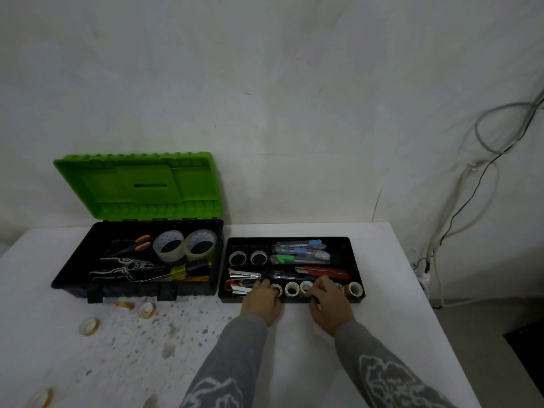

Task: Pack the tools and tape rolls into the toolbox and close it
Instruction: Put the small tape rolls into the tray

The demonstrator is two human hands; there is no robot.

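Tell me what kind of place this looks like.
Probably a plain workroom or utility corner: a bare white wall, loose cables hanging down it, and a stained white table holding an open toolbox.

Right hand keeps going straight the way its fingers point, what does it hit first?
The right hand points away from the person, across the black tray. Fingertips are at the small tape rolls; just beyond lies the red utility knife, probably the first thing met. Depth is unclear.

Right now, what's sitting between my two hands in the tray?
In the head view, small tape rolls stand in the tray's front compartment between the left hand and the right hand, each hand touching a roll at its end.
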